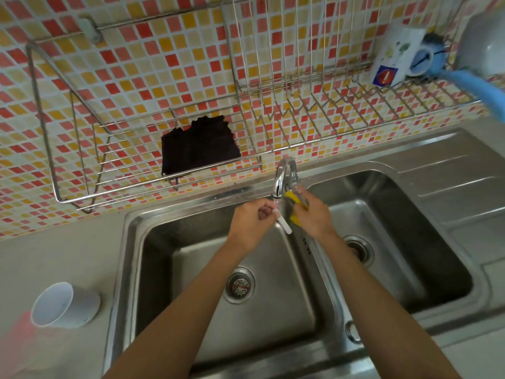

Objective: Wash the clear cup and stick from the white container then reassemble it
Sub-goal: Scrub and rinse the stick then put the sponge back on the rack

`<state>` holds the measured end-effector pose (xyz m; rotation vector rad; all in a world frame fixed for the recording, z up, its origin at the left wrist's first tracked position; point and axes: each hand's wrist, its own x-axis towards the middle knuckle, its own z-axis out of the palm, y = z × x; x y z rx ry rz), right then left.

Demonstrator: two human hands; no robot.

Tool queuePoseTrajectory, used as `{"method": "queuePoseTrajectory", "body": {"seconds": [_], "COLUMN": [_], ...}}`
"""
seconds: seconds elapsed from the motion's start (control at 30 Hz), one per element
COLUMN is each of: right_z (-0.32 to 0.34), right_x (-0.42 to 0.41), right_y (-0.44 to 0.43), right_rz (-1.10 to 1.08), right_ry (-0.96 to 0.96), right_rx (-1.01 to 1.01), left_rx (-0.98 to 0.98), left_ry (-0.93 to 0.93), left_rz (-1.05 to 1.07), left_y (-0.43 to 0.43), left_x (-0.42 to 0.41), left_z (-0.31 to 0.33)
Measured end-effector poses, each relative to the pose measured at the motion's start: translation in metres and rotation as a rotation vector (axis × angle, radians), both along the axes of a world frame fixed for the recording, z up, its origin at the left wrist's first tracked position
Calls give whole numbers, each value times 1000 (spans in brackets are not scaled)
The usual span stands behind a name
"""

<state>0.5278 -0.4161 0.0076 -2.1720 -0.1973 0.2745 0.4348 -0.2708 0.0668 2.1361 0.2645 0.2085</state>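
Steel double sink (273, 348) under a red-and-orange mosaic wall, and over the left basin the short white plastic stick (284, 225) sits pinched in the left hand (252, 224), fingers curled tight round it, just below the chrome tap (282, 177). Right hand (311, 214) is closed on a yellow sponge (293, 199) and something clear, hard to make out. The white cylindrical container (64, 305) lies tipped on the grey counter, well apart at left.

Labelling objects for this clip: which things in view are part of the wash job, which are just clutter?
In use:
left hand holding white stick
right hand holding yellow sponge, clear cup apparently too
tap
sink
white container on the counter

Lying about:
dark cloth on wire rack
carton
blue mug
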Motion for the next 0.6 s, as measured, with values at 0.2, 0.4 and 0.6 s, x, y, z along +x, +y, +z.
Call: {"method": "queuePoseTrajectory", "body": {"seconds": [0.2,0.4,0.6], "right_z": [-15,-23,-25], "right_x": [-16,-39,-46], "right_y": [-20,-36,-18], "right_rz": [-269,-337,-222], "right_ry": [208,655,724], "right_rx": [408,781,799], "left_rx": [-33,36,91], "left_ry": [-30,-79,-95], "left_rz": [-4,20,-7], "left_y": [4,7,6], "left_x": [-3,-11,-11], "left_z": [-4,-4,-4]}}
